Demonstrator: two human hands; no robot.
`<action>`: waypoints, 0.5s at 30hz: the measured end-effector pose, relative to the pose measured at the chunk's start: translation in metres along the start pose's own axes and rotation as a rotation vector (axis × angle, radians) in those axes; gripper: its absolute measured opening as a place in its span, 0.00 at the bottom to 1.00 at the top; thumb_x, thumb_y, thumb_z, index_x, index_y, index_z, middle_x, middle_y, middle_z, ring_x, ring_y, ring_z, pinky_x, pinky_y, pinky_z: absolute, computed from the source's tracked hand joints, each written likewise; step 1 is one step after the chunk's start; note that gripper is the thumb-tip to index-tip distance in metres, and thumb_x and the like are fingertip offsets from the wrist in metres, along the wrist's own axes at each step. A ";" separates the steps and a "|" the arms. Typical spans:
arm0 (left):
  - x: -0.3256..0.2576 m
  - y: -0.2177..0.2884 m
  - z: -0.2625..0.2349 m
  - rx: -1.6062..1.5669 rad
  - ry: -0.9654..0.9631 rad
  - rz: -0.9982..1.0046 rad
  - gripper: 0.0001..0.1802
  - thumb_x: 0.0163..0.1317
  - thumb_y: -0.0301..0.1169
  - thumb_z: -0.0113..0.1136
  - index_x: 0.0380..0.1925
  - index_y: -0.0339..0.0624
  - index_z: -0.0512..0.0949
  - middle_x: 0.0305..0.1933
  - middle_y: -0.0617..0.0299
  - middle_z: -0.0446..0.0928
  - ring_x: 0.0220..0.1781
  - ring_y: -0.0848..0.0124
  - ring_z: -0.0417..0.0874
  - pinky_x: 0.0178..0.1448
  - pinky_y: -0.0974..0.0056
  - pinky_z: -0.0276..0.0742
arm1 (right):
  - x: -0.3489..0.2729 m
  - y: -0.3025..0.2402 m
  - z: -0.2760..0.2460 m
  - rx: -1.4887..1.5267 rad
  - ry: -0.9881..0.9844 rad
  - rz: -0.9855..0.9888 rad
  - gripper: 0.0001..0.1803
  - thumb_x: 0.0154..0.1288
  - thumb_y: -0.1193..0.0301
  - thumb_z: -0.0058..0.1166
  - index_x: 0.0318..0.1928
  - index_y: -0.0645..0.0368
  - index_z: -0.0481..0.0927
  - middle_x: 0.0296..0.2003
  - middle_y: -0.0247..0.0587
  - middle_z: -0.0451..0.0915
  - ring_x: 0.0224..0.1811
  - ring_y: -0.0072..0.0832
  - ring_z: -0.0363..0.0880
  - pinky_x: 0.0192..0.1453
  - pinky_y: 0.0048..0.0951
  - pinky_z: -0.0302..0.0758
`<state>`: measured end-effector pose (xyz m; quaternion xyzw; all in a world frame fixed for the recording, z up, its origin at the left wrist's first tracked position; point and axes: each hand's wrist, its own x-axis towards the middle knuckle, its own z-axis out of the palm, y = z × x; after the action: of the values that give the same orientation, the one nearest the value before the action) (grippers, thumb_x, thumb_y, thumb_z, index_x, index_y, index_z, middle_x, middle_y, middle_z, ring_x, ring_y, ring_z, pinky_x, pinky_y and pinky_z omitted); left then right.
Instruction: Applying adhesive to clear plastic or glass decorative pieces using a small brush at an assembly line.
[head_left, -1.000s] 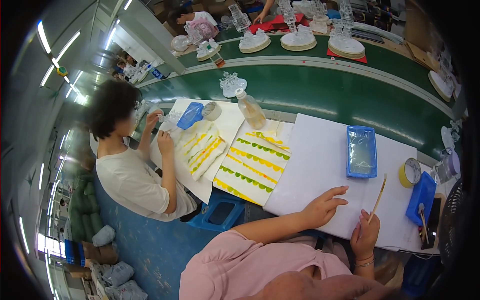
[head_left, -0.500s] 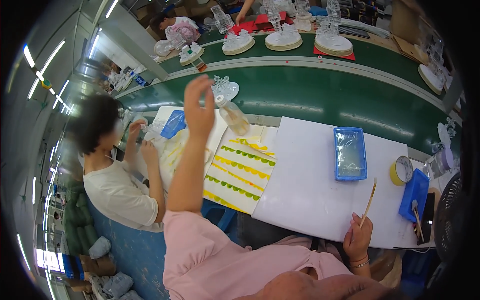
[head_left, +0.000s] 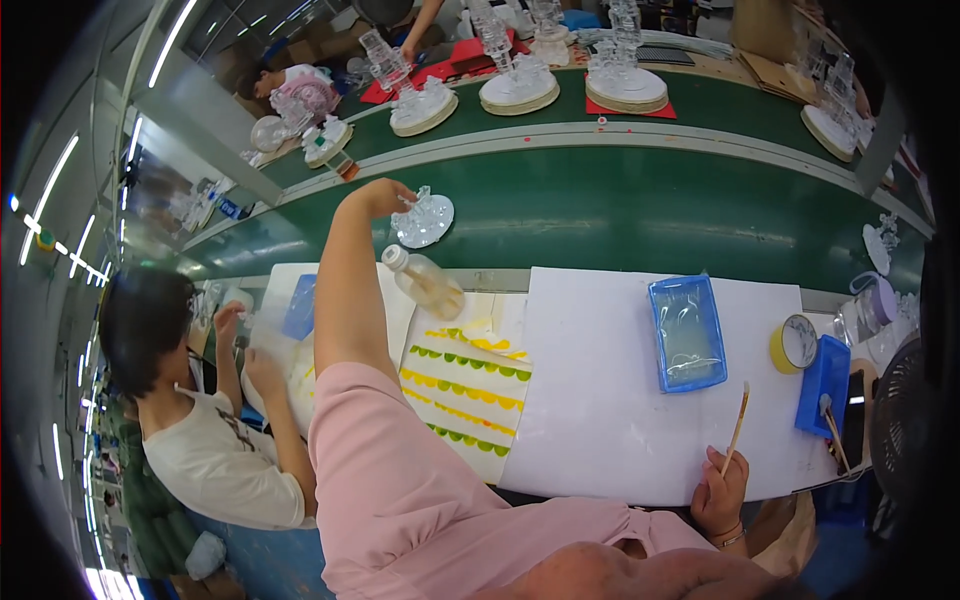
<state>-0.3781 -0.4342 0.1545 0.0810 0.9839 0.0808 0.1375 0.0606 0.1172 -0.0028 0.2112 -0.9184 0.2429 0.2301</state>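
Note:
My left hand (head_left: 385,196) is stretched far out over the green conveyor belt (head_left: 620,215) and grips the edge of a clear crystal-like ornament on a round white base (head_left: 424,219). My right hand (head_left: 722,490) rests at the near edge of the white board (head_left: 610,400) and holds a thin wooden brush stick (head_left: 738,428) upright. A clear plastic bottle (head_left: 425,283) lies tilted just below the ornament, beside my left forearm.
A sheet with rows of green and yellow pieces (head_left: 468,388) lies left of the white board. A blue tray (head_left: 687,332), a yellow tape roll (head_left: 795,343) and a blue box (head_left: 826,383) sit to the right. Another person (head_left: 190,400) works at my left. More ornaments (head_left: 625,85) stand beyond the belt.
My left hand lifted off the white board, swung out to the left and forward over the belt, and now grips the ornament. My right hand stayed by the board edge with the stick.

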 end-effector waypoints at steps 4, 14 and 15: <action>0.007 0.002 0.011 0.053 0.171 -0.006 0.10 0.51 0.28 0.65 0.36 0.48 0.86 0.36 0.58 0.84 0.39 0.62 0.84 0.46 0.60 0.78 | 0.001 -0.001 -0.002 -0.001 -0.034 -0.002 0.20 0.49 0.84 0.47 0.46 0.62 0.71 0.46 0.55 0.78 0.44 0.47 0.76 0.58 0.52 0.68; -0.113 0.157 -0.038 -0.533 0.703 0.299 0.16 0.59 0.27 0.65 0.48 0.42 0.82 0.37 0.65 0.83 0.35 0.80 0.79 0.40 0.74 0.73 | -0.015 0.008 -0.003 -0.015 0.032 -0.084 0.24 0.52 0.85 0.45 0.52 0.59 0.71 0.50 0.52 0.79 0.48 0.45 0.78 0.57 0.52 0.69; -0.132 0.165 -0.035 -0.586 0.747 0.355 0.15 0.60 0.27 0.64 0.49 0.41 0.81 0.37 0.64 0.82 0.36 0.80 0.79 0.41 0.74 0.74 | -0.006 0.007 -0.007 0.032 0.034 -0.137 0.23 0.54 0.85 0.44 0.52 0.60 0.70 0.50 0.51 0.79 0.47 0.44 0.79 0.57 0.52 0.69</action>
<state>-0.2399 -0.3027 0.2517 0.1706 0.8729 0.3991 -0.2227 0.0642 0.1281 -0.0035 0.2731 -0.8937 0.2449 0.2583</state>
